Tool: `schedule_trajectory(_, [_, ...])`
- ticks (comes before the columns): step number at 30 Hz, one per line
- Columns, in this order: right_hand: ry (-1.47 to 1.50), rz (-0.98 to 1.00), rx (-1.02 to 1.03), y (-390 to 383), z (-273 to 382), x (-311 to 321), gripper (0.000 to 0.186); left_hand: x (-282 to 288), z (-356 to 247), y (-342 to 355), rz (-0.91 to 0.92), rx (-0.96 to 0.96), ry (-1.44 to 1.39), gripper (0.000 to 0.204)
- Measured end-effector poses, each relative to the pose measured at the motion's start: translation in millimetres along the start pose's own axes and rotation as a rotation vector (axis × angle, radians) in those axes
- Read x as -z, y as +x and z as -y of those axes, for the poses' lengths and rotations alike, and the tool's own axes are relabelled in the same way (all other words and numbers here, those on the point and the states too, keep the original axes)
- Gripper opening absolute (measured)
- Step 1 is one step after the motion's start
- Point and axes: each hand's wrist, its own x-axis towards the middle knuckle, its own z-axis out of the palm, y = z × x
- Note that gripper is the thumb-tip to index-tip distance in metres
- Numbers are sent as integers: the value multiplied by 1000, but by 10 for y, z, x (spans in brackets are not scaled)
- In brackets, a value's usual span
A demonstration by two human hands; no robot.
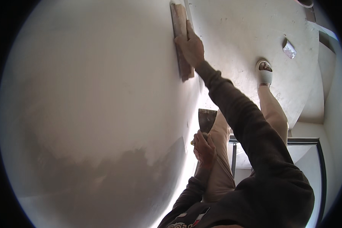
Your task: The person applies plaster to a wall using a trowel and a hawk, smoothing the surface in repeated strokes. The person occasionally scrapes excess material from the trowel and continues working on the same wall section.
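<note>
A trowel (184, 67) is gripped by the right hand (192, 47), seemingly for even contact with the wall (102, 95), a scraper (207, 119) by the left hand (205, 151).

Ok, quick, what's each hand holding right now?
Left hand: closed, holding a putty knife.
Right hand: closed, holding a long flat trowel.

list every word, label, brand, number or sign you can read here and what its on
Dark top: pale chest lettering, cut off by the lower edge; not quoted, as I don't copy printed words.
Scraper in the left hand: no readable text.
Long trowel in the right hand: no readable text.
Pale object on the floor: too small to tell.
</note>
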Motion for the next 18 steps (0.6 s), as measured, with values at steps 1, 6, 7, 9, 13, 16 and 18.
schedule_trajectory(1, [-46, -10, -50, 72, -153, -21, 93, -13, 6, 12, -7, 0, 12, 45])
schedule_trajectory(6, [-152, -22, -276, -232, -1314, -144, 89, 80, -122, 57, -18, 25, 6, 45])
schedule_trajectory(7, [-158, -35, -280, -313, -1330, -180, 88, 82, -127, 50, -13, 40, -8, 44])
schedule_trajectory(9, [-159, -49, -210, -299, -1176, -230, 87, 67, -98, 27, -14, 41, -18, 44])
schedule_trajectory(13, [-80, -28, -2, 197, -328, -32, 90, 13, -32, 52, -45, 9, -38, 43])
schedule_trajectory(16, [-80, -18, -49, 503, -381, -12, 91, 50, -59, 56, -32, 22, -21, 43])
schedule_trajectory(18, [-159, -45, -118, 442, -1029, -38, 87, 60, -82, 31, -17, 22, 0, 43])
